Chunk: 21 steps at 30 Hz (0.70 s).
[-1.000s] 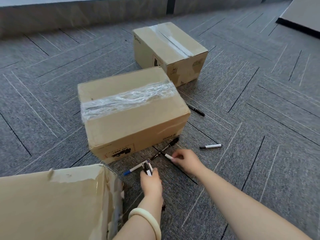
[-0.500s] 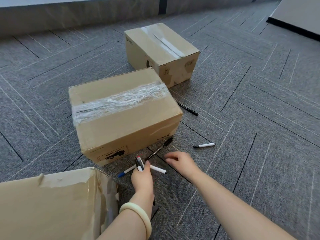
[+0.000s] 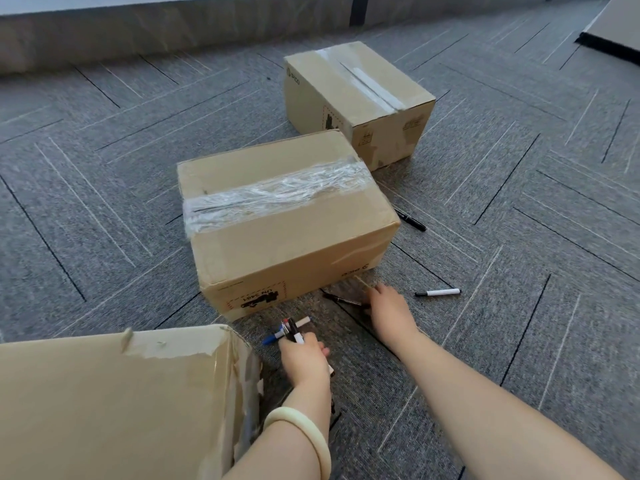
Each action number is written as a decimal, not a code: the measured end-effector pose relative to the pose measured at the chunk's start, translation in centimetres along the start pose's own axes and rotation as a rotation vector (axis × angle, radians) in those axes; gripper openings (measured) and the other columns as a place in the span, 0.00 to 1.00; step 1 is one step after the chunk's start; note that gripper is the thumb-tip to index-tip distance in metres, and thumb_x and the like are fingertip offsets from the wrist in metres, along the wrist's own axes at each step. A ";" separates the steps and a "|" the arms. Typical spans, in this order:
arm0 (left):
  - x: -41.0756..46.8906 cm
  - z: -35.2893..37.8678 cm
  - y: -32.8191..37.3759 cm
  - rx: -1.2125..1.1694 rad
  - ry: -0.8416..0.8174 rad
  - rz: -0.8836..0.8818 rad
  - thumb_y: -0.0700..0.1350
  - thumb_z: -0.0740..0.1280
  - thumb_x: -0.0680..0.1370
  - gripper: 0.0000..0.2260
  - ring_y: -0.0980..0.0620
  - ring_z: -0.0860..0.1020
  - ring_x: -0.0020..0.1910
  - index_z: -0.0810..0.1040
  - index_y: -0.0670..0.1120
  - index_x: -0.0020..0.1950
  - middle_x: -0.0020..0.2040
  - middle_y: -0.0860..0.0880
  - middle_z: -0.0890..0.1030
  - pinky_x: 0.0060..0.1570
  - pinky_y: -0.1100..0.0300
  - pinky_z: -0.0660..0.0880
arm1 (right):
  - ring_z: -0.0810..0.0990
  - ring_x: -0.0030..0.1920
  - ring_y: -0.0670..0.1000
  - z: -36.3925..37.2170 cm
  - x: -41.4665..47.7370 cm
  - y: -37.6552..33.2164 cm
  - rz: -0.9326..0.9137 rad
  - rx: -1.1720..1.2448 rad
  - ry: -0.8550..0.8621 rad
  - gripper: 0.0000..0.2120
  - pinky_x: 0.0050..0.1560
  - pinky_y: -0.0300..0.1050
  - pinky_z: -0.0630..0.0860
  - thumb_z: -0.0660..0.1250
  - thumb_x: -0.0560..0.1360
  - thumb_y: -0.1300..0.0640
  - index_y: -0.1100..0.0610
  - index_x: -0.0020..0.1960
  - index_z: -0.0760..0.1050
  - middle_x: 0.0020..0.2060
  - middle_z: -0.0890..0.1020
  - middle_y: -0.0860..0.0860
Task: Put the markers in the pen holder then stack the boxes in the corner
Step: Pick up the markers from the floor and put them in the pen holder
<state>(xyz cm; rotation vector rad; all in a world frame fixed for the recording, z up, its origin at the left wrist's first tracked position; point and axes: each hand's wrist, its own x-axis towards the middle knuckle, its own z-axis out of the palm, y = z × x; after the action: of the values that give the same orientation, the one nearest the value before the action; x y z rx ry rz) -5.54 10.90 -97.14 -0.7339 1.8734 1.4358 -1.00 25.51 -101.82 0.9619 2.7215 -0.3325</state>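
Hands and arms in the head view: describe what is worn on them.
Both forearms are bare as far as the frame shows, with no sleeves in view. The left hand has a smooth, rounded, cream-coloured bangle around its wrist. The right hand wears nothing visible: no glove, watch or ring can be seen. No markings show on either arm.

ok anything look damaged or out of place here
Yes. The nearest box has torn, peeling tape and a ragged edge along its right corner. Loose markers lie on the carpet: a black one beside the middle box, and a white one right of the right hand.
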 end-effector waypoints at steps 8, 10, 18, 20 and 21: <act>-0.7 1.1 1.3 0.138 -0.148 0.070 0.47 0.67 0.76 0.14 0.43 0.75 0.42 0.71 0.44 0.59 0.42 0.41 0.77 0.45 0.51 0.72 | 0.76 0.51 0.46 -3.7 -3.6 -0.8 0.016 0.715 -0.244 0.12 0.55 0.37 0.69 0.68 0.74 0.57 0.59 0.56 0.80 0.54 0.83 0.54; -0.7 1.2 1.6 0.180 -0.169 0.074 0.49 0.69 0.74 0.24 0.42 0.76 0.45 0.68 0.42 0.67 0.46 0.40 0.78 0.46 0.52 0.72 | 0.77 0.51 0.45 -3.9 -4.3 -1.2 -0.016 0.731 -0.286 0.13 0.54 0.36 0.69 0.68 0.74 0.57 0.60 0.56 0.80 0.54 0.83 0.54; -0.6 0.6 2.1 0.264 0.007 0.096 0.47 0.63 0.78 0.25 0.38 0.78 0.49 0.65 0.37 0.71 0.57 0.36 0.76 0.50 0.47 0.74 | 0.80 0.54 0.49 -3.2 -3.6 -1.2 0.034 0.716 -0.242 0.12 0.62 0.47 0.75 0.66 0.76 0.56 0.57 0.57 0.80 0.55 0.83 0.53; -0.2 -0.1 2.0 0.284 0.104 0.110 0.45 0.62 0.78 0.20 0.37 0.77 0.50 0.68 0.35 0.66 0.61 0.36 0.74 0.51 0.46 0.74 | 0.78 0.60 0.52 -2.9 -2.8 -1.6 0.033 0.607 -0.223 0.13 0.64 0.47 0.73 0.66 0.76 0.55 0.54 0.60 0.79 0.59 0.81 0.53; -0.1 -0.3 1.9 0.277 0.143 0.105 0.43 0.62 0.78 0.17 0.36 0.77 0.52 0.69 0.35 0.64 0.61 0.35 0.74 0.52 0.45 0.74 | 0.77 0.61 0.54 -2.6 -2.4 -2.2 0.000 0.564 -0.230 0.14 0.64 0.48 0.72 0.66 0.75 0.55 0.53 0.61 0.78 0.61 0.80 0.53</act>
<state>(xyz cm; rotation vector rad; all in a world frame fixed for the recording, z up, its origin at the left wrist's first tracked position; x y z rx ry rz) -6.94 11.03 -95.88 -0.6244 2.1946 1.1769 -0.99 23.20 -98.38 0.9704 2.4531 -1.1762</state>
